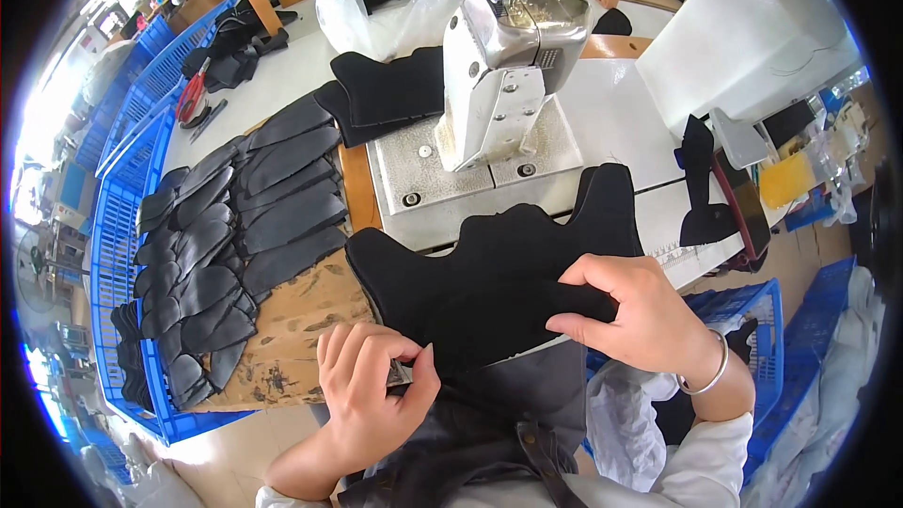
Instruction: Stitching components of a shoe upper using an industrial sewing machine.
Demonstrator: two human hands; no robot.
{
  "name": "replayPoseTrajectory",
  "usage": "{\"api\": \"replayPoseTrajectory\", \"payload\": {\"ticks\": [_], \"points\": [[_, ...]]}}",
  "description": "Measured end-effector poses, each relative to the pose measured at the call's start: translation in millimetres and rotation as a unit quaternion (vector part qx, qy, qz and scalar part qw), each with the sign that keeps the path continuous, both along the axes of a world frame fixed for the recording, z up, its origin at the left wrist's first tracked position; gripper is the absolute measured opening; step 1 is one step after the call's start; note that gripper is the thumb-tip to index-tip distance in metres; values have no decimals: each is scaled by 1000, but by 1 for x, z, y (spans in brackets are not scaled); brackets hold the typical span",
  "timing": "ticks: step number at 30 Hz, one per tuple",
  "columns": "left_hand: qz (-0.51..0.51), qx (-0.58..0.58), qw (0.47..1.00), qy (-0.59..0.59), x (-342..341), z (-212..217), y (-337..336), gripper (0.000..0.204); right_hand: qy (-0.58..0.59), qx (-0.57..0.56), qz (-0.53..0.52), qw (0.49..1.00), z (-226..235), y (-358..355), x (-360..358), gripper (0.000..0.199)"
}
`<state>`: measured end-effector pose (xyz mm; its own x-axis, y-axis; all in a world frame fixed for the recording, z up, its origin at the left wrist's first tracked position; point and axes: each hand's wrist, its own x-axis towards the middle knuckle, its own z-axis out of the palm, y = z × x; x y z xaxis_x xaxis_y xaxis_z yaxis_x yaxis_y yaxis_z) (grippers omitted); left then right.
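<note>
Black cut pieces lay fanned in rows on brown cardboard at the left of the desk. Nearer the middle, the left hand pinched a small metal tool against the lower edge of a black fabric panel, thumb and fingers closed together. That panel sagged over the desk's front edge below the sewing machine; it looked light, soft and floppy, best gripped at its edges. On the right, the right hand clamped the panel's edge between thumb and fingers.

A sewing workshop: industrial sewing machine, stacked black cut pieces (blue crates around).
</note>
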<state>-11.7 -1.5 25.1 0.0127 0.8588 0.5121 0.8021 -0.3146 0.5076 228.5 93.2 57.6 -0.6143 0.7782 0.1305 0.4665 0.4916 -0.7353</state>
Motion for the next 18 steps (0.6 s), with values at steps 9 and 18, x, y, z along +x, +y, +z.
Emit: {"api": "replayPoseTrajectory", "payload": {"ticks": [9, 18], "points": [[1, -21, 1000, -3, 5, -1, -4, 22, -20, -28, -3, 999, 3, 2, 1, 33], [2, -41, 999, -2, 6, 0, -6, 20, -23, -28, -5, 999, 4, 1, 1, 32]]}}
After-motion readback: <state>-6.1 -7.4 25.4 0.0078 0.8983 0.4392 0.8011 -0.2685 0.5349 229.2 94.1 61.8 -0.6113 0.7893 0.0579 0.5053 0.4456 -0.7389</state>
